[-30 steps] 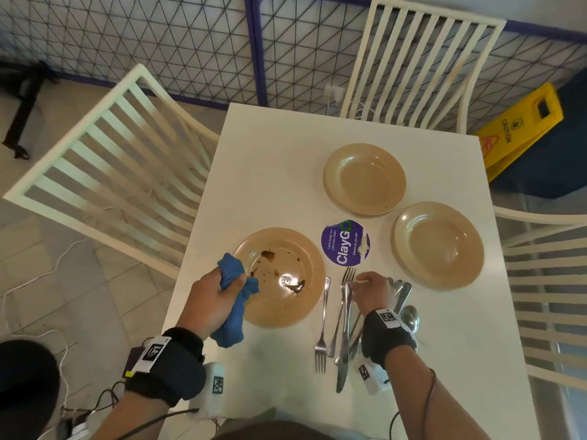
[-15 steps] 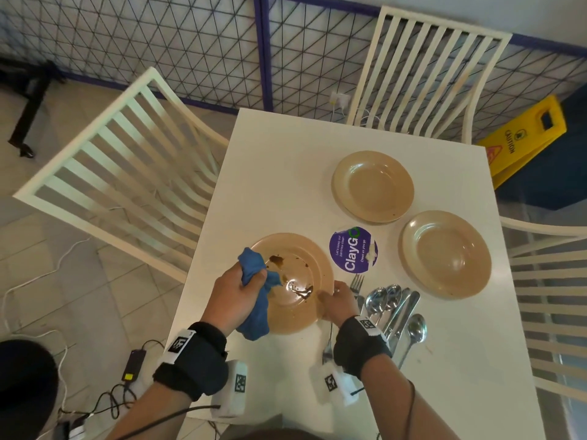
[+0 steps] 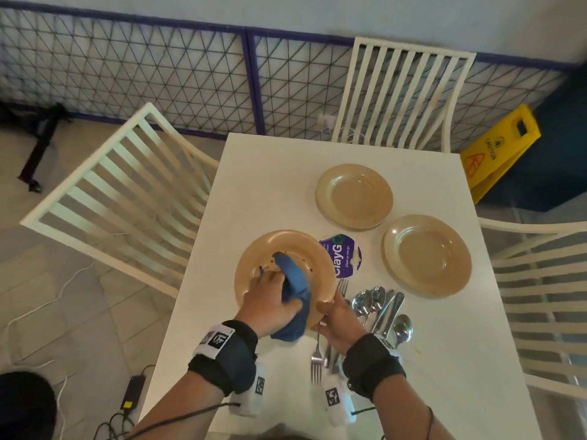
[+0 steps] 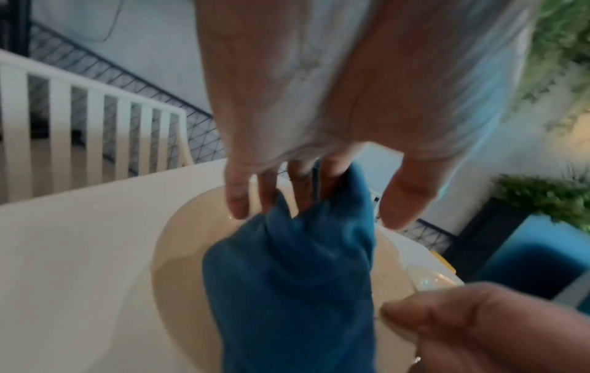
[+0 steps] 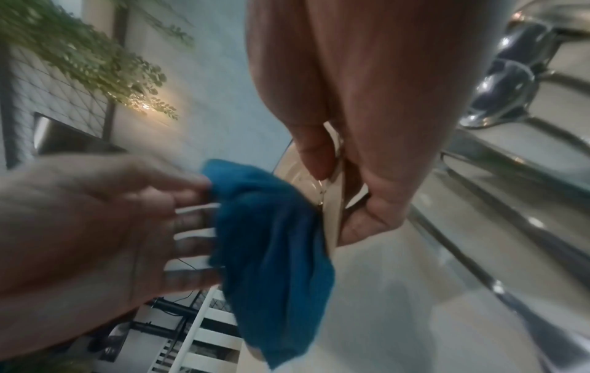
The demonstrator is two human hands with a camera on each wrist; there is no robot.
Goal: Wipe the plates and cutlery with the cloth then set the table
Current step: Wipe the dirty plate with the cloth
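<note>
A tan plate (image 3: 263, 249) with brown food marks is tilted up over the table's near left. My right hand (image 3: 327, 308) pinches its near right rim (image 5: 333, 222) between thumb and fingers. My left hand (image 3: 270, 296) holds a blue cloth (image 3: 293, 287) and presses it on the plate's inside (image 4: 179, 252); the cloth (image 4: 287, 277) runs between the fingers and hangs over the near edge. Two clean tan plates (image 3: 354, 196) (image 3: 427, 255) lie further right. Forks (image 3: 317, 354), spoons (image 3: 368, 300) and knives lie in a loose heap beside my right hand.
A round purple sticker (image 3: 344, 258) is on the white table (image 3: 270, 173) between the plates. White slatted chairs stand at the left (image 3: 120, 198), far (image 3: 403, 93) and right (image 3: 540, 281) sides. A yellow caution sign (image 3: 502, 147) stands on the floor beyond the table.
My right hand left the cutlery, took the dirty plate's near rim and tilted it up. My left hand moved the cloth from the plate's left edge onto its middle.
</note>
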